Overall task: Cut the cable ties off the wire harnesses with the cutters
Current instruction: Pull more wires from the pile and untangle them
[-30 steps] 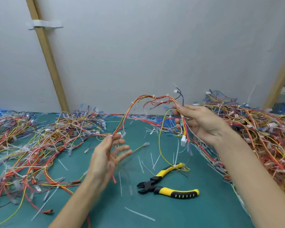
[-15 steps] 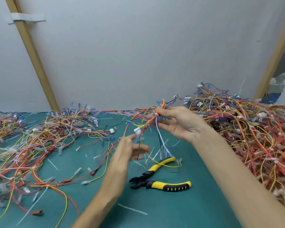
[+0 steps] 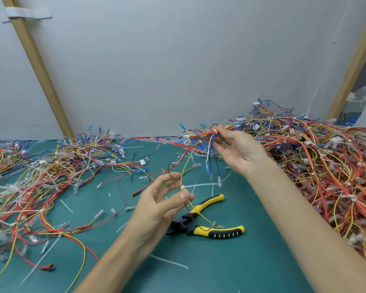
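Over the surface's (image 3: 230, 271) bare middle, the right hand (image 3: 237, 153) and left hand (image 3: 156, 206) pinch one wire harness (image 3: 199, 136) above the cutters (image 3: 218, 230); wire piles (image 3: 325, 166) crowd both side edges.

Matt green mat (image 3: 220, 271) (wooden battens (image 3: 40, 66))

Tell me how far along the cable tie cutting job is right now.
Done: loose wires lie spread on the left, with cut tie pieces on the green mat. In hand: the right hand pinches one wire harness at a white tie, the left hand holds its yellow wire lower down, and the cutters lie unheld. Left: the big pile on the right, white ties visible in it.
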### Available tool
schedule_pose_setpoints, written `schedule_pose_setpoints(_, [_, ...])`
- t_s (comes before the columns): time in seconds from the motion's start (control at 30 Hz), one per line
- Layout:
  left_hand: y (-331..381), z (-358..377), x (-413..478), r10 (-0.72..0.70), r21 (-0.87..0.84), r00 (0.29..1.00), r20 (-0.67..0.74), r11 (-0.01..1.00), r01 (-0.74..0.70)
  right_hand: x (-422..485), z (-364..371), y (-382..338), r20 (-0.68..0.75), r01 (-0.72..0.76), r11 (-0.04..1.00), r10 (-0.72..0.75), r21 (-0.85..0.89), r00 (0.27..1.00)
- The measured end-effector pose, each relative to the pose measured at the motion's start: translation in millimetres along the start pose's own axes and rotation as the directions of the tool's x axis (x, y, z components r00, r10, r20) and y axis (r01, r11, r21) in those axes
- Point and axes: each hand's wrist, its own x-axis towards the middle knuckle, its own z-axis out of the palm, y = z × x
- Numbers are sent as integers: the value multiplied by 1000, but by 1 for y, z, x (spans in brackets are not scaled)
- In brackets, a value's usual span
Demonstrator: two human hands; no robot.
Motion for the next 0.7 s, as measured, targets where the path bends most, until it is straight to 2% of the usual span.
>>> schedule_pose_setpoints(0.1, [5,-5,2,-54,-55,998,45,997,56,8,-9,6,-22,4,1000,-5,-28,1000])
schedule_pose_setpoints(0.23, [22,-17,5,-54,69,988,146,997,44,16,-20,14,-16,-16,962,12,-273,1000])
schedule_pose_setpoints(0.33, [34,-28,8,-51,86,990,132,996,40,19,-25,20,59,-8,898,38,-440,998])
schedule_pose_setpoints(0.4, [41,-33,9,-56,79,993,108,996,48,20,-28,27,64,19,820,22,-572,998])
schedule_pose_setpoints(0.47, [48,-38,10,-71,54,992,103,996,65,22,-32,33,33,50,682,-38,-729,999])
schedule_pose_setpoints(0.57, [57,-44,7,-73,62,988,135,996,65,24,-36,41,-27,4,537,-49,-844,998])
schedule_pose_setpoints(0.63, [57,-42,5,-29,199,993,117,980,5,25,-38,45,-43,8,455,-102,-890,994])
schedule_pose_setpoints(0.7, [53,-38,6,136,464,990,47,874,-142,27,-41,48,-22,40,365,-162,-930,987])
